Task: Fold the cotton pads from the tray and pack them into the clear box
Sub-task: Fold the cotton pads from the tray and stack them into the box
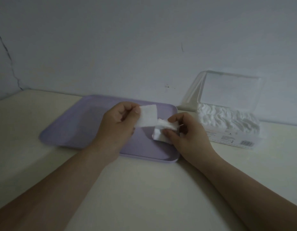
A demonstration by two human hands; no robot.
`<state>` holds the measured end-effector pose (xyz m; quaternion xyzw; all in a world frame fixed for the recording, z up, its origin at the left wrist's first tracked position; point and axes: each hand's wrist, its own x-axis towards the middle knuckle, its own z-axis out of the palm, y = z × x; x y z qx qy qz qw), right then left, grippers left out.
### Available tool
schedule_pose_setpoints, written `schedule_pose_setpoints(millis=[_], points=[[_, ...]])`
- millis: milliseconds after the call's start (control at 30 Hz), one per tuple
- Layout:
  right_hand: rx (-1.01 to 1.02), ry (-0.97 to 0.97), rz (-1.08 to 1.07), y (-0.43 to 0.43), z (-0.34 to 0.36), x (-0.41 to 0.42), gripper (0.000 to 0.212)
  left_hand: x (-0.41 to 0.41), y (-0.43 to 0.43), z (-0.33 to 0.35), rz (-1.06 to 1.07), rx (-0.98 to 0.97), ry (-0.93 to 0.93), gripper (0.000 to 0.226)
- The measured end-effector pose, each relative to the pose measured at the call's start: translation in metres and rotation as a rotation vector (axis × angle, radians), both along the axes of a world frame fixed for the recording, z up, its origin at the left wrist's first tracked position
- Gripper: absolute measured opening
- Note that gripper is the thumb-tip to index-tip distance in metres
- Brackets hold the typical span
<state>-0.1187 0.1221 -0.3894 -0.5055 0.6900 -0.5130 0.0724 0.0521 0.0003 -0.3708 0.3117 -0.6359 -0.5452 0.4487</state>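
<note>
- Single cotton pad [147, 115]: white, flat, roughly square, held in the air above the right half of the tray. Its lower right corner meets or overlaps the second bunch; cannot tell which.
- Left hand [117, 124]: fingers [136, 111] curled, thumb and forefinger pinching the pad's left edge; the other fingers are tucked into the palm.
- Bunch of pads [161, 130]: white, crumpled or partly folded, several layers, count unclear. It sits just below and right of the flat pad, over the tray's right edge.
- Right hand [189, 135]: fingers [176, 118] bent around the bunch, thumb below and forefinger on top, grasping it.
- Tray [74, 124]: lilac, rounded corners, flat on the counter; the surface in view carries nothing loose.
- Clear box [231, 135]: on the counter to the right of the tray, apart from both hands. Packed pads [224, 117] fill it in wavy rows to the rim. Label and barcode on its front wall.
- Lid [227, 90]: transparent, hinged up, leaning back toward the wall [144, 39].
- Counter [144, 189]: pale cream; both forearms reach in over it from the near edge.
</note>
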Motion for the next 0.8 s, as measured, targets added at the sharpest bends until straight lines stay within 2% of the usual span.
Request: schedule_pose_setpoints(millis=[100, 200, 267, 367, 500, 633, 800], points=[[0.020, -0.049, 0.004, -0.001, -0.002, -0.001, 0.044, 0.001, 0.007, 0.000, -0.194, -0.061, -0.093, 0.010], [0.026, -0.103, 0.039, 0.000, -0.004, -0.004, 0.052, 0.001, 0.012, 0.002, -0.282, -0.079, -0.173, 0.008], [0.006, -0.175, 0.048, 0.000, -0.003, -0.004, 0.052, 0.002, 0.013, 0.002, -0.323, -0.061, -0.176, 0.015], [-0.004, -0.215, 0.039, 0.000, -0.002, -0.003, 0.047, 0.002, 0.009, -0.002, -0.329, -0.061, -0.212, 0.025], [0.020, -0.242, 0.123, -0.002, -0.005, -0.004, 0.039, -0.002, 0.008, -0.006, -0.291, -0.117, -0.226, 0.010], [-0.020, -0.337, 0.166, -0.002, -0.006, -0.006, 0.038, -0.004, 0.008, -0.007, -0.245, -0.146, -0.247, 0.011], [0.000, -0.255, 0.113, -0.002, -0.006, -0.007, 0.032, -0.004, 0.007, -0.005, -0.250, -0.142, -0.251, 0.012]])
